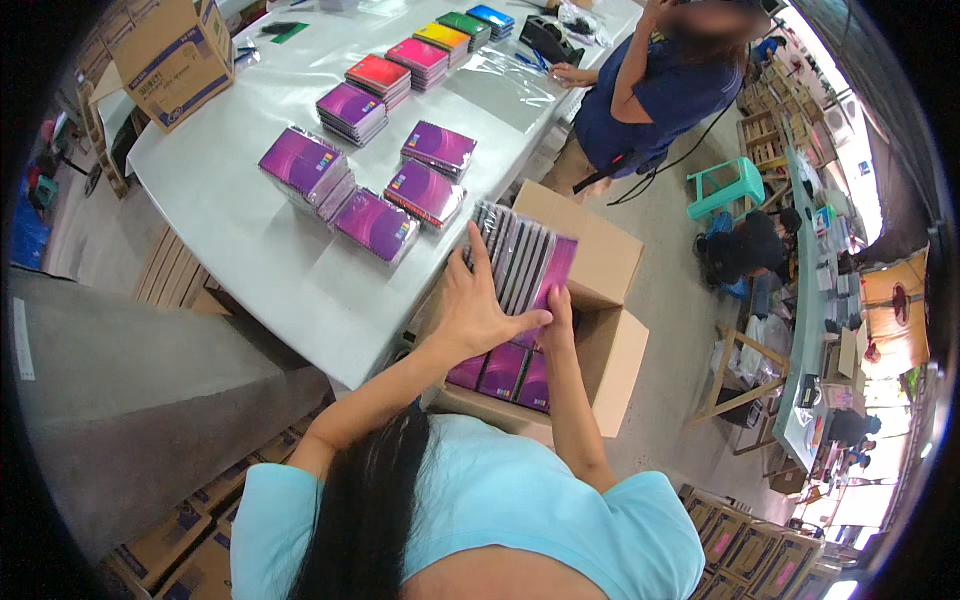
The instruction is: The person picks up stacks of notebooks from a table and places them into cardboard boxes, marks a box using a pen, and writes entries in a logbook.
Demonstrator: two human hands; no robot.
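Observation:
Between my two hands I hold a stack of purple notebooks (522, 262), turned on its side so the page edges show, over an open cardboard box (622, 365). My left hand (478, 308) presses along the stack's left side, its thumb reaching across toward the right. My right hand (557, 318) grips the purple cover at the right end. Inside the box, more purple notebooks (503, 370) sit in a row. On the white table (270, 290), beside my left hand, lie several purple notebook stacks (376, 226) in clear wrap.
Further up the table runs a row of red (378, 76), pink, yellow, green and blue notebook stacks. A brown carton (172, 62) stands at the far left corner. Across the box, a person in dark blue (650, 100) stands at the table. A green stool (725, 188) is on the floor.

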